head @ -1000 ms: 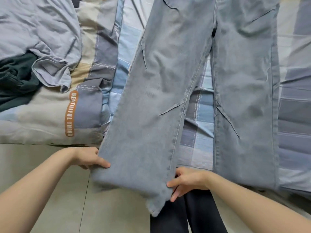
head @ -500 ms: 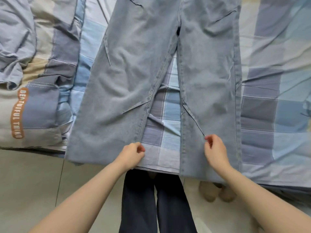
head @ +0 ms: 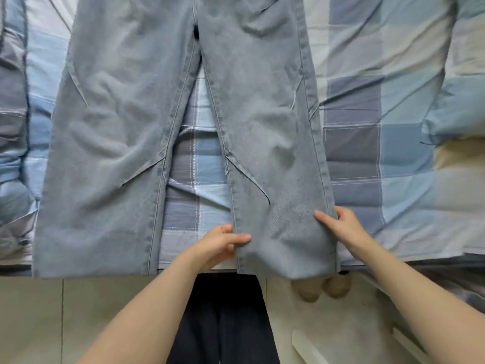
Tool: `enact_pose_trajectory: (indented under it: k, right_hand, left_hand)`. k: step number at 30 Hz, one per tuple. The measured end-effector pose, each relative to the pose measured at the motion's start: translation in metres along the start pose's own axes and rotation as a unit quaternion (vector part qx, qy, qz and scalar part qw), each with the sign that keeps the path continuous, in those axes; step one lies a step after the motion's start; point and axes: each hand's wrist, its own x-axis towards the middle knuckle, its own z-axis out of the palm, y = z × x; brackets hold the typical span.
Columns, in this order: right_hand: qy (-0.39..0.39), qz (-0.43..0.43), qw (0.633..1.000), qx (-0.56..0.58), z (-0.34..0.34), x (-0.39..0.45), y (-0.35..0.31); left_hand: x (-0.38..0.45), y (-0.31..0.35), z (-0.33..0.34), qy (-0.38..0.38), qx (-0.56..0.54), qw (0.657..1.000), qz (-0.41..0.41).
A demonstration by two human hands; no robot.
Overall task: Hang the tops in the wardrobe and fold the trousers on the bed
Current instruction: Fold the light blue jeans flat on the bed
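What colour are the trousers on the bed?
Light blue denim trousers, plain with no pattern, seen in the head view.

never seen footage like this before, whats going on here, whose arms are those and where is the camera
The camera sits on a person's head, looking forward and down, so the two bare arms are their own. There is no robot. A pair of light blue jeans lies spread flat on a bed with a checked blue cover, the leg ends hanging over the near edge. Both hands hold the same jeans leg near its hem: the left hand pinches its inner seam, the right hand grips its outer edge. Below you see the person's dark trousers and the pale floor.
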Motion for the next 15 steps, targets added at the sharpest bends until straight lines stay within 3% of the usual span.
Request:
enact_pose_trajectory:
  k: [3, 6, 7, 9, 10, 11, 13, 15]
  right_hand:
    - [0.040, -0.025, 0.999, -0.017, -0.009, -0.009, 0.020]
    - [0.000, 0.002, 0.989, -0.149, -0.009, -0.015, 0.041]
    - [-0.032, 0.022, 0.976, -0.213, -0.006, -0.016, 0.048]
    - [-0.076, 0.054, 0.950, -0.298, -0.008, -0.012, 0.052]
    - [-0.077, 0.057, 0.948, -0.304, -0.008, -0.007, 0.049]
    - [-0.064, 0.058, 0.959, -0.270, -0.008, -0.001, 0.044]
    - [-0.040, 0.069, 0.990, -0.114, -0.009, 0.008, 0.020]
    - [-0.056, 0.060, 0.996, -0.037, -0.006, 0.012, -0.007]
  left_hand:
    - [-0.019, -0.004, -0.024, -0.023, 0.020, 0.998, -0.050]
    - [-0.017, -0.009, -0.028, 0.115, 0.194, 0.971, -0.083]
    - [-0.015, -0.011, -0.027, 0.167, 0.301, 0.936, -0.078]
    - [-0.011, -0.001, -0.015, 0.198, 0.567, 0.795, -0.083]
    - [-0.009, 0.004, -0.009, 0.206, 0.649, 0.728, -0.086]
    - [-0.007, 0.012, -0.002, 0.217, 0.679, 0.696, -0.086]
    - [0.003, 0.036, 0.017, 0.249, 0.643, 0.724, -0.022]
    - [0.014, 0.066, 0.041, 0.238, 0.542, 0.803, 0.065]
